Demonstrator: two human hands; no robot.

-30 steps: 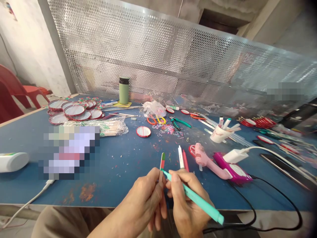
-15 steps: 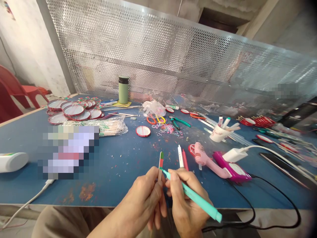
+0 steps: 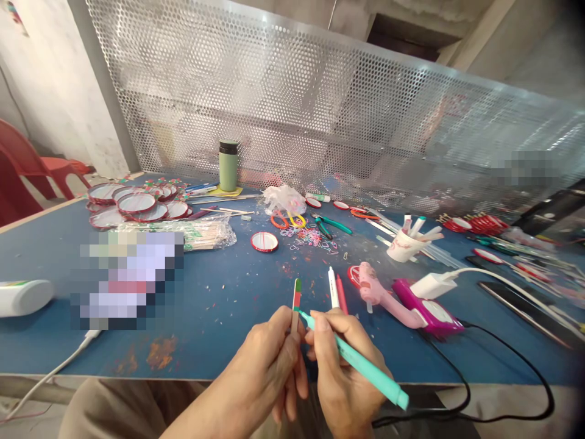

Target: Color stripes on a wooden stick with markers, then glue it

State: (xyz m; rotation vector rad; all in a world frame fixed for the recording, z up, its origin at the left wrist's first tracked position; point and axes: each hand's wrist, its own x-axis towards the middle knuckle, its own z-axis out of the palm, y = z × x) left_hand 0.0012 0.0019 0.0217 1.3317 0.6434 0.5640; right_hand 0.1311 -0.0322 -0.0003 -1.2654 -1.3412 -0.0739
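Upright between the thumb and fingers of my left hand (image 3: 269,360) is a wooden craft stick (image 3: 297,299), its upper part coloured in green and red bands. My right hand (image 3: 342,366) grips a turquoise marker pen (image 3: 365,366) like a writing pen, and the tip touches the stick just below the red band. Past my right hand, a white marker (image 3: 333,286) and a red marker (image 3: 341,296) lie side by side on the blue table (image 3: 219,323).
A pink glue gun (image 3: 384,299) rests on a purple power block (image 3: 429,311) at the right. A pen cup (image 3: 404,245), pliers (image 3: 333,224), and a jar lid (image 3: 264,242) lie farther back. Stacked lids (image 3: 137,203) and a phone (image 3: 132,274) are left.
Hardly anything differs. Both hands, the stick and the turquoise marker stay in nearly the same place, with the pen tip still at the stick.
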